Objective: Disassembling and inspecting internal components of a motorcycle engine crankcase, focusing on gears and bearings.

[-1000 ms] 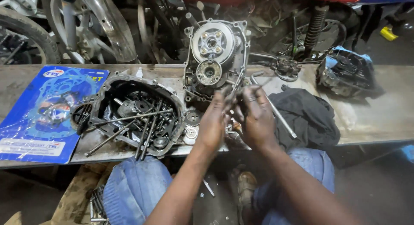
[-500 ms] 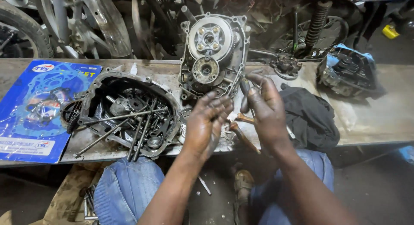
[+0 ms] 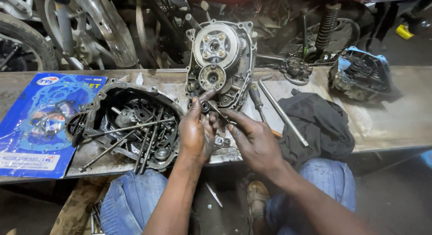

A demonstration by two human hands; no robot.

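Note:
My left hand [image 3: 196, 130] pinches a small round metal part [image 3: 205, 106] between thumb and fingers, just below an upright engine case with a clutch [image 3: 221, 59]. Touching it from the right, my right hand [image 3: 254, 138] has its fingers on the same small part and on a thin metal piece beside it. Both hands hover over the bench's front edge, with small loose bits [image 3: 220, 141] under them. To the left lies an open engine cover [image 3: 135, 124] full of long bolts and small parts.
A blue gasket-kit card [image 3: 33, 127] lies at the bench's left end. A screwdriver [image 3: 256, 100], a bent metal rod [image 3: 281, 110] and a black cloth [image 3: 315, 124] lie to the right, with another engine part [image 3: 360, 77] beyond. Motorcycle wheels [image 3: 27, 37] stand behind the bench.
Both hands have lifted slightly from the bench and come together on the small round part near the upright case. The view has shifted a little to the left.

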